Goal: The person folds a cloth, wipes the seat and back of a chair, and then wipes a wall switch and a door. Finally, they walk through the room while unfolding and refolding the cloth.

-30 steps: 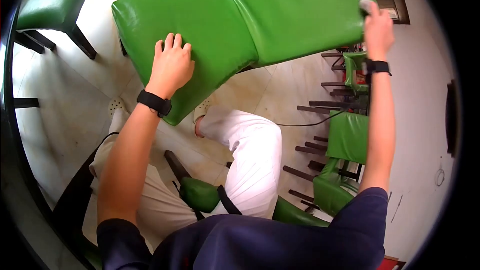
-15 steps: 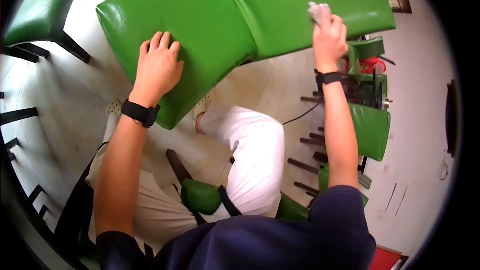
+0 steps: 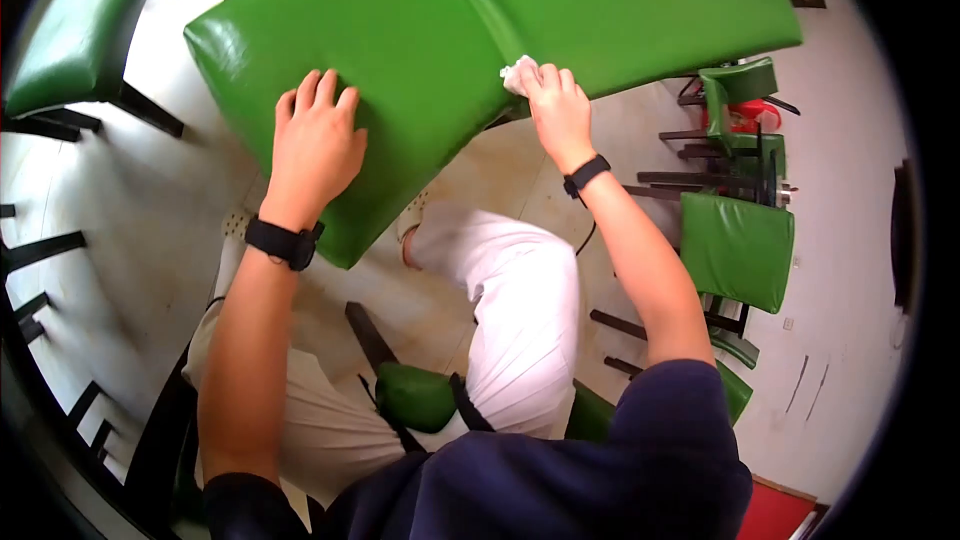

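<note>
Pale flooring (image 3: 140, 270) lies beneath the glossy green padded chair (image 3: 400, 50).

1. The head view looks from the wearer's head, above the green chair (image 3: 350, 50) and on the wearer's side of it.
2. It faces forward and steeply down, over the dark shirt (image 3: 540, 490) toward the green chair.
3. It is near: the green chair runs past the top edge.
4. Its wide, curved field reaches the floor (image 3: 150, 280) left of the green chair and the pale wall (image 3: 840, 200) to its right.

The large green chair (image 3: 400, 45) is cut off above; the right hand (image 3: 563, 122) partly hides the white cloth (image 3: 516, 76) (underside too).
</note>
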A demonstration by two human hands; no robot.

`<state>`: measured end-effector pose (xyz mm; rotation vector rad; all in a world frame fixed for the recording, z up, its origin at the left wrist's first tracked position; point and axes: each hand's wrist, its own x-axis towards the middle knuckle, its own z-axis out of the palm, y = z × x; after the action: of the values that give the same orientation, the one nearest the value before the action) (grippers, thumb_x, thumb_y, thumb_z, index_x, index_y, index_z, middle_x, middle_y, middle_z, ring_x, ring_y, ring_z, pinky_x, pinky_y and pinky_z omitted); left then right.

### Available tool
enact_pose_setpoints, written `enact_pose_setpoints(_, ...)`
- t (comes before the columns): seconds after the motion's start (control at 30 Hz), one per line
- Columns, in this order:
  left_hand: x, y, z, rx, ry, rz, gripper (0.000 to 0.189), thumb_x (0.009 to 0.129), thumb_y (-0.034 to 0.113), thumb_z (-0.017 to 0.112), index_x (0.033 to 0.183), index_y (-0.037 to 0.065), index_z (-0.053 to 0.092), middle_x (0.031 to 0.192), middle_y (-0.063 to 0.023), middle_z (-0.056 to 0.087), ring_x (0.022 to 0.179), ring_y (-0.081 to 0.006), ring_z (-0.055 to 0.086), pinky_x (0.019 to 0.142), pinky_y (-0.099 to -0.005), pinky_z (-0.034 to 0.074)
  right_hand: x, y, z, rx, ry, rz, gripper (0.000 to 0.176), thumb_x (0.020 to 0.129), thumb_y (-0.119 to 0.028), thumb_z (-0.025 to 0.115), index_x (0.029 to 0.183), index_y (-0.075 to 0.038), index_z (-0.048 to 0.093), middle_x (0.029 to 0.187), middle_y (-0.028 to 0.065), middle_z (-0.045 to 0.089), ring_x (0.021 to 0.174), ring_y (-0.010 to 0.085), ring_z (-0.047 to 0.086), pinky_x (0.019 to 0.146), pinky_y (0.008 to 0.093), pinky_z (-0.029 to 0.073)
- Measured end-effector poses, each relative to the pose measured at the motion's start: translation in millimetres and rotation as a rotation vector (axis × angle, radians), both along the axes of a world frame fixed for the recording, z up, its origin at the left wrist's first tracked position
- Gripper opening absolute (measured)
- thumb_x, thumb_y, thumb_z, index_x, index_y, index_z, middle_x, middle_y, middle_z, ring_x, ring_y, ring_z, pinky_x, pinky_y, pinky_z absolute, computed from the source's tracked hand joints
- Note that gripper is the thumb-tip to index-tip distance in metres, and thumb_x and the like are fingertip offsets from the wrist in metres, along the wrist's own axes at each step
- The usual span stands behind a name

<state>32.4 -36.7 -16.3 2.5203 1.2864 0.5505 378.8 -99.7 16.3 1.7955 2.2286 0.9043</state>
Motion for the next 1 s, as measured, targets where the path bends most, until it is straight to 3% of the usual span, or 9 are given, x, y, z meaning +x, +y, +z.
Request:
enact_pose_setpoints(0.07,0,0,2,-0.062,0.049,0.014,0.045,0.086,0.020,0.072,0.127,0.007,0.061,0.146,-0.0170,0.052,0.141,-0.0347,0.043,0.114,-0.0493,0.035,8,-4,49,0.060,-0.070,-0.128,0.044,0.085,-0.009,0.064,0.128,-0.017,0.063,0.098,0.0045,0.060,0.087,0.0245,0.061,0.069,0.0387,0.055)
enact_pose_setpoints(0.13,1,1,0,-0.034,0.053,0.017,0.044,0.086,0.020,0.072,0.127,0.007,0.062,0.145,-0.0165,0.053,0.141,-0.0342,0.043,0.114,-0.0489,0.035,29,-5,113,0.206,-0.056,-0.096,0.052,0.081,-0.008,0.068,0.131,-0.020,0.063,0.104,0.0038,0.062,0.089,0.0252,0.062,0.076,0.0428,0.055)
enact_pose_setpoints(0.23,0,0,1,-0.035,0.054,0.024,0.044,0.086,0.020,0.072,0.127,0.008,0.062,0.144,-0.0164,0.053,0.140,-0.0343,0.044,0.114,-0.0494,0.035,58,-7,220,0.488,-0.090,0.025,0.060,0.075,0.000,0.069,0.131,-0.020,0.062,0.109,0.0041,0.062,0.101,0.0278,0.061,0.087,0.0413,0.053)
enact_pose_setpoints(0.33,2,2,2,-0.020,0.054,0.041,0.044,0.085,0.020,0.073,0.126,0.007,0.062,0.143,-0.0163,0.053,0.138,-0.0344,0.045,0.113,-0.0498,0.035,76,-7,298,0.766,-0.039,0.076,0.044,0.086,-0.004,0.070,0.127,-0.014,0.061,0.116,0.0085,0.064,0.110,0.0309,0.061,0.094,0.0443,0.048)
enact_pose_setpoints(0.37,3,1,2,-0.013,0.051,0.034,0.044,0.085,0.020,0.073,0.126,0.007,0.062,0.143,-0.0163,0.053,0.138,-0.0344,0.045,0.113,-0.0498,0.035,89,-5,302,0.793,0.084,0.070,0.042,0.086,-0.004,0.070,0.127,-0.013,0.061,0.116,0.0102,0.064,0.111,0.0321,0.061,0.094,0.0443,0.048)
enact_pose_setpoints(0.47,9,2,6,-0.006,0.047,0.062,0.042,0.084,0.019,0.073,0.123,0.007,0.062,0.139,-0.0155,0.055,0.136,-0.0342,0.047,0.110,-0.0503,0.036,102,7,263,0.799,0.551,-0.031,0.040,0.085,-0.002,0.070,0.123,-0.009,0.062,0.115,0.0144,0.064,0.113,0.0350,0.059,0.098,0.0449,0.047)
enact_pose_setpoints(0.53,10,3,7,-0.033,0.062,0.081,0.040,0.084,0.018,0.073,0.120,0.007,0.061,0.136,-0.0144,0.055,0.133,-0.0340,0.048,0.108,-0.0505,0.037,102,12,224,0.901,0.338,0.132,0.036,0.084,0.004,0.069,0.118,-0.007,0.064,0.114,0.0133,0.063,0.107,0.0351,0.062,0.094,0.0425,0.052)
enact_pose_setpoints(0.8,14,-1,7,0.006,0.078,0.085,0.038,0.084,0.018,0.073,0.119,0.007,0.061,0.134,-0.0141,0.055,0.132,-0.0342,0.047,0.107,-0.0505,0.038,69,-1,125,0.987,0.680,0.032,0.035,0.083,0.006,0.070,0.114,-0.010,0.067,0.109,0.0112,0.061,0.100,0.0324,0.063,0.085,0.0412,0.053)
enact_pose_setpoints(1.0,15,1,2,0.017,0.087,0.078,0.035,0.084,0.019,0.073,0.114,0.005,0.061,0.132,-0.0161,0.057,0.131,-0.0350,0.049,0.106,-0.0511,0.038,51,-23,43,0.866,0.725,0.005,0.040,0.077,0.010,0.072,0.111,-0.010,0.067,0.111,0.0107,0.062,0.106,0.0320,0.063,0.090,0.0421,0.054)
